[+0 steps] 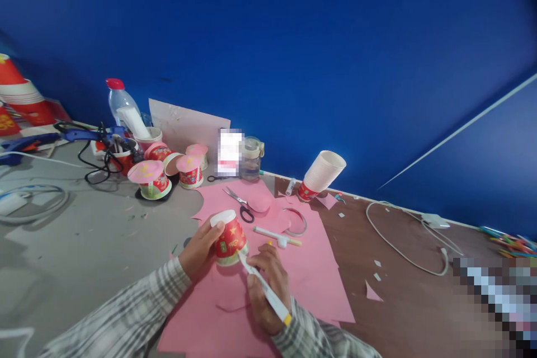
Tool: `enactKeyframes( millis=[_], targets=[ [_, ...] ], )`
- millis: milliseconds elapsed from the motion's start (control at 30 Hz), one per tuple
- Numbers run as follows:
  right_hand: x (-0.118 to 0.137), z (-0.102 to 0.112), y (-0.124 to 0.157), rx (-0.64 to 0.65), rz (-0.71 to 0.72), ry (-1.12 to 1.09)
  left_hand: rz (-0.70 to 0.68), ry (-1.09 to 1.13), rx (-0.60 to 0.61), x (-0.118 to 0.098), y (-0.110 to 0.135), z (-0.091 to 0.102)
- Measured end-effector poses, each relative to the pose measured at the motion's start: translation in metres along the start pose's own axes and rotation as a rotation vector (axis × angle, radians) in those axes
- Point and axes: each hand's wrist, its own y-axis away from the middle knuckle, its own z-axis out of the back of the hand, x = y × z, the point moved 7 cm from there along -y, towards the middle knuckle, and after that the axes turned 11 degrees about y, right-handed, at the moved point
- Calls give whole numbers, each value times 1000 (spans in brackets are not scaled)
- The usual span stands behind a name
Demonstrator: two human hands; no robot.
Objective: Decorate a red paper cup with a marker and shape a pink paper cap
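Note:
My left hand (200, 250) is wrapped round the side of a red patterned paper cup (230, 239), which stands tilted with its narrower end up. A white marker with a yellow end (268, 295) is gripped in my right hand (271, 277). Its tip meets the cup low on the right side, near the pale band. Under both hands lies pink paper (310, 285). Just beyond the cup are scissors (241, 204) with dark handles, a pink paper disc (259, 201), another pale marker (277, 235) and a ring-shaped roll (297, 221).
Several cups topped with pink discs (146, 170) stand back left, near a red-capped bottle (121, 100) and a blue tool with a black cord (100, 133). A leaning stack of paper cups (321, 173) is behind right. A white cable (403, 257) crosses the brown tabletop.

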Motion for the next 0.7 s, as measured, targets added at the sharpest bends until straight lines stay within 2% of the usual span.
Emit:
enactKeyframes(
  millis=[67, 233, 700],
  targets=[
    [-1, 0, 0, 13, -21, -5, -15, 0, 4, 1, 0, 0],
    [4, -3, 1, 77, 43, -122, -58, -23, 11, -1, 0, 1],
    [2, -9, 7, 66, 66, -112, -60, -56, 19, 0, -1, 4]
  ],
)
